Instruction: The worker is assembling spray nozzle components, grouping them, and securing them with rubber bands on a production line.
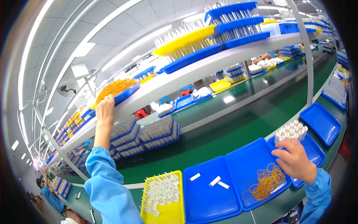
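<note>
My left hand (105,109) is raised to the overhead shelf, its fingers closed at the edge of a heap of orange rubber bands (117,88) in a blue tray (127,93). Fingertips are partly lost in the heap. Lower right, my right hand (295,159) hovers with loosely bent, parted fingers and nothing visible in them. Just beyond it, a cluster of white tubes (291,130) sits in a blue tray (314,149). Left of and below this hand, tan rubber bands (266,183) lie loose in another blue tray (244,164).
A blue tray (209,201) holds a few white pieces beside a yellow tray (164,214) of clear-stemmed parts. Stacked trays of tubes (145,132) stand under the shelf (190,80). The shelf's white post (307,56) rises at right. A green conveyor belt (223,138) runs behind.
</note>
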`<move>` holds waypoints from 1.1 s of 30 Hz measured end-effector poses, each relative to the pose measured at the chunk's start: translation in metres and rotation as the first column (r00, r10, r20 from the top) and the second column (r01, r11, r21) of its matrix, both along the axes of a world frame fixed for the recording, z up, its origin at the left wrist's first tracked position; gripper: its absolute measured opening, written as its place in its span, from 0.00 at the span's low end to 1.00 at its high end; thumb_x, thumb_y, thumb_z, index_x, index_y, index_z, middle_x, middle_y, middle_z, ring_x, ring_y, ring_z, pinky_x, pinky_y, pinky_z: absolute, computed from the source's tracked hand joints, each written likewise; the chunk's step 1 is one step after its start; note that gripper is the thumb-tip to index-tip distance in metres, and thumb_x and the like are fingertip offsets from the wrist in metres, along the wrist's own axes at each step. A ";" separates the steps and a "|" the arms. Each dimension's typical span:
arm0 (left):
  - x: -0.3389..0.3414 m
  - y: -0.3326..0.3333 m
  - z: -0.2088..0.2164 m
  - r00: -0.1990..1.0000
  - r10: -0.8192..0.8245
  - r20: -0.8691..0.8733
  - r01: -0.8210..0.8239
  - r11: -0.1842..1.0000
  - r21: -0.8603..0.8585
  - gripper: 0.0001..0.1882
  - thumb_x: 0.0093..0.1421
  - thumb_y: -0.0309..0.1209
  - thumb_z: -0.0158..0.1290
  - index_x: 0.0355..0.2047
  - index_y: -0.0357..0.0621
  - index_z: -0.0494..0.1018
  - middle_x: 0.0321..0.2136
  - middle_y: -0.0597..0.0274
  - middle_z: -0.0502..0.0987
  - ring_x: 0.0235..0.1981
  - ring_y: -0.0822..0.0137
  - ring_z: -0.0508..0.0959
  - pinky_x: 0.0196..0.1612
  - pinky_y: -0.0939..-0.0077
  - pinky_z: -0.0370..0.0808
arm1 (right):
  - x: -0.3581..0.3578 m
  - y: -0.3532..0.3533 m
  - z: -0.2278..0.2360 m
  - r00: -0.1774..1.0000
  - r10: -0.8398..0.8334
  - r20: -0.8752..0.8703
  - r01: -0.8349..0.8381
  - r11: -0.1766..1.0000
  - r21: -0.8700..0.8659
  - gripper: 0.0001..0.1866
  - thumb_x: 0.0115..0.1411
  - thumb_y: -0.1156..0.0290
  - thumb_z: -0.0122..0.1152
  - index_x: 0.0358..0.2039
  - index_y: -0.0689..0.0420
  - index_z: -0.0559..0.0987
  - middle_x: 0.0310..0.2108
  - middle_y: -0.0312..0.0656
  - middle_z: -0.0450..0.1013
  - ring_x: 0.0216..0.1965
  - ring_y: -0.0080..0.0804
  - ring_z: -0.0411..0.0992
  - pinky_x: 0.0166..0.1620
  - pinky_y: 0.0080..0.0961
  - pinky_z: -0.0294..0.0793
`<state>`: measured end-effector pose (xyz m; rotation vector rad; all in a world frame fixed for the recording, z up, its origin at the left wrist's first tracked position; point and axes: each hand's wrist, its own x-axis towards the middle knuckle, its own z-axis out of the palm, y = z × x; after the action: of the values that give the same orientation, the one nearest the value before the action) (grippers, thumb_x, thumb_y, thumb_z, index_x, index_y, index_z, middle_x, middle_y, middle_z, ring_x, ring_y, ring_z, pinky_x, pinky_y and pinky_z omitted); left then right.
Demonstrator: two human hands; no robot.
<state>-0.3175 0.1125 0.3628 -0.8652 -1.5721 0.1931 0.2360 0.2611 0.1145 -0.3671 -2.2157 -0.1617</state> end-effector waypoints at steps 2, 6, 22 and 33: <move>0.018 0.006 -0.003 1.000 -0.002 0.004 0.002 1.000 0.000 0.05 0.56 0.23 0.49 0.33 0.45 0.68 0.29 0.56 0.77 0.30 0.54 0.80 0.31 0.62 0.78 | -0.002 -0.004 0.003 1.000 -0.001 -0.006 0.001 1.000 0.012 0.17 0.41 0.78 0.66 0.36 0.55 0.78 0.39 0.43 0.71 0.40 0.43 0.71 0.45 0.38 0.70; 0.032 0.024 -0.003 0.999 -0.044 -0.032 0.043 0.998 -0.036 0.07 0.54 0.21 0.50 0.34 0.44 0.67 0.29 0.57 0.76 0.32 0.57 0.81 0.32 0.64 0.78 | -0.001 -0.007 0.007 1.000 -0.004 -0.009 0.004 1.000 0.008 0.17 0.41 0.78 0.66 0.36 0.55 0.78 0.39 0.43 0.71 0.40 0.43 0.71 0.45 0.37 0.70; 0.078 0.059 -0.005 0.988 -0.135 0.075 0.141 0.986 -0.084 0.14 0.47 0.18 0.56 0.34 0.42 0.66 0.33 0.54 0.76 0.35 0.59 0.80 0.34 0.68 0.78 | 0.014 -0.015 0.000 0.998 -0.044 -0.043 0.042 0.998 -0.052 0.18 0.39 0.80 0.64 0.35 0.55 0.78 0.39 0.45 0.71 0.40 0.46 0.70 0.44 0.40 0.69; 0.051 -0.021 -0.027 0.851 -0.524 0.031 0.505 0.834 0.223 0.23 0.52 0.21 0.54 0.50 0.48 0.69 0.43 0.58 0.71 0.40 0.57 0.77 0.35 0.67 0.76 | -0.108 -0.028 0.141 0.933 0.357 -0.044 -0.332 0.904 0.270 0.20 0.44 0.79 0.65 0.42 0.55 0.77 0.42 0.46 0.72 0.44 0.47 0.71 0.47 0.40 0.70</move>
<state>-0.2669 0.0918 0.3355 -1.1100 -1.3534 -0.4007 0.1282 0.2328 0.2560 0.1619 -2.0954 -0.2332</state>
